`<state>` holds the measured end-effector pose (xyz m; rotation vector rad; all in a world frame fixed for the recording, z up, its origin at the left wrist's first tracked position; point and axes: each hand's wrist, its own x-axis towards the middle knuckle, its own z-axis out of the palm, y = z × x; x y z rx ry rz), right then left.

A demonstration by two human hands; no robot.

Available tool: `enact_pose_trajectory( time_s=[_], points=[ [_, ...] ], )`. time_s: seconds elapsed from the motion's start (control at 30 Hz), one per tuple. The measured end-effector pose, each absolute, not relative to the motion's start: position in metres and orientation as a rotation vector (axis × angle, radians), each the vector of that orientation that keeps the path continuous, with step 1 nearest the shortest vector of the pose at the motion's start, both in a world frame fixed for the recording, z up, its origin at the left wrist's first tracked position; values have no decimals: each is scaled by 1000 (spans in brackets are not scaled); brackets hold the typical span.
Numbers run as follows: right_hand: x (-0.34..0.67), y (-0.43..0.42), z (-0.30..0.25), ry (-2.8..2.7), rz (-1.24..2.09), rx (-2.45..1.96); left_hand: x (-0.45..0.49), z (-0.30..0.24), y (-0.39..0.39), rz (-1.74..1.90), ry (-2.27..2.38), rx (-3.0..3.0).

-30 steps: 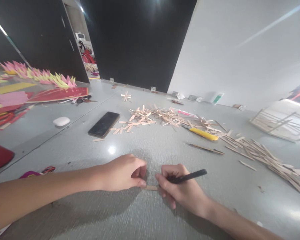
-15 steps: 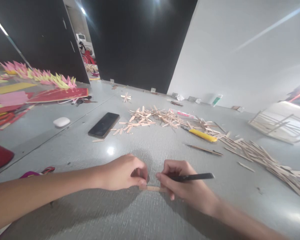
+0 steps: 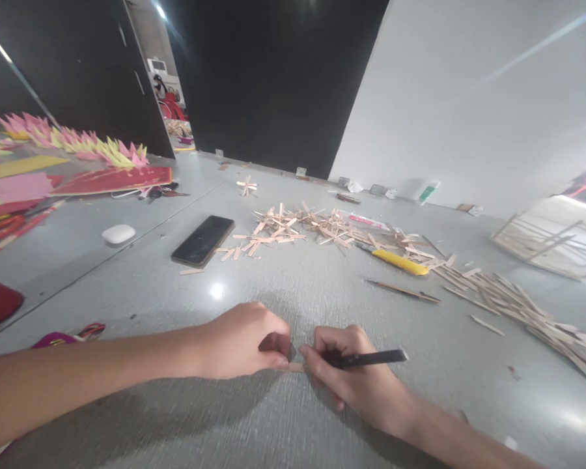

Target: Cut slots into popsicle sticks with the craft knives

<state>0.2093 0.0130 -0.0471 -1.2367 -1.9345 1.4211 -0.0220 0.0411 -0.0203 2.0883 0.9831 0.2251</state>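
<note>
My left hand [image 3: 254, 342] is closed, thumb against fingertips, on one end of a short flat wooden stick [image 3: 296, 367] lying on the grey surface. Close beside it, my right hand [image 3: 354, 374] is wrapped round a slim black pen-like tool [image 3: 374, 357] in a writing grip. The back end of that tool points right; its tip is hidden by my fingers, so whether it is a pen or a knife cannot be made out. Only a small bit of the stick shows between my two hands.
Beyond my hands lie a phone [image 3: 204, 240], a heap of wooden sticks [image 3: 278, 225], a yellow utility knife [image 3: 399, 262] and a thin pointed tool [image 3: 404, 291]. More long sticks [image 3: 522, 309] spread right. A white earbud case [image 3: 118, 234] and pink-yellow paper shapes [image 3: 78, 144] are left.
My right hand has shifted slightly left and down, closer to my left hand. Less of the stick shows between them. The view has tilted a little.
</note>
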Motion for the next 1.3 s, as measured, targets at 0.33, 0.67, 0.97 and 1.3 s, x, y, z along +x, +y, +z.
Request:
enact_pose_trajectory(
  time_s=[0.33,0.67,0.97,1.3],
  points=[
    [210,12,-50,-1950,1389,-1220,-22,-17,41,185,1006,2042],
    [209,13,-47,-2000,1311,-1251,-21,-14,41,165,1047,1985],
    [209,13,-46,-2014,1304,-1264,-19,-12,40,161,1065,1960],
    [208,14,-49,-2009,1287,-1277,-20,-14,40,169,1060,1954]
  ],
)
